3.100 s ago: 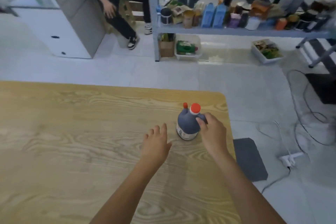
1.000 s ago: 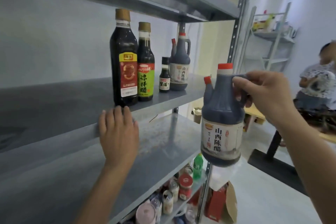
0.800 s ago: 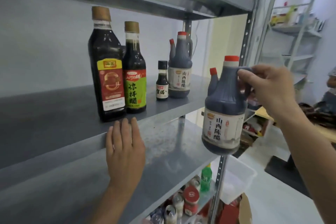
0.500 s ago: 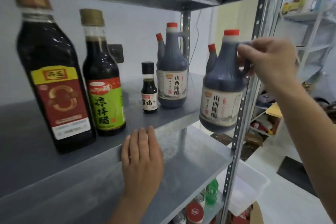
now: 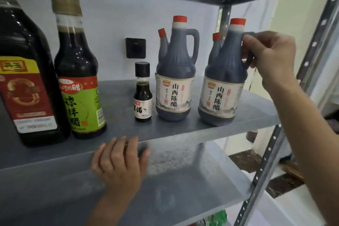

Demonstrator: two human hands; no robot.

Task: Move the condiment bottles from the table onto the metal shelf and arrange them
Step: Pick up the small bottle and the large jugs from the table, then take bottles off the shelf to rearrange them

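1. A moment ago the jug (image 5: 222, 79) hung in the air by the side of the shelf (image 5: 183, 130). It has now come over the shelf, and its bottom sits on the board or just above it; I cannot tell which.
2. The right hand (image 5: 271, 57) is still closed around the jug's handle, with the fingers curled through the loop.
3. The jug is dark, with a red cap, a small red spout and a pale label. It stands up straight near the right end of the shelf.
4. Just beside it, to the left, stands a second jug (image 5: 175, 71) that looks the same. There is a small gap between the two.
5. Left of that is a tiny bottle (image 5: 142, 95) with a black cap.
6. Further left are two tall dark bottles. One has a green label (image 5: 78, 79) and one has a red label (image 5: 25, 82). They stand close together.
7. The left hand (image 5: 119, 163) rests on the front edge of the shelf, below the green bottle and the tiny bottle. Its fingers lie flat and loose, and it holds nothing.
8. A black wall socket (image 5: 135, 47) shows on the wall behind the bottles.
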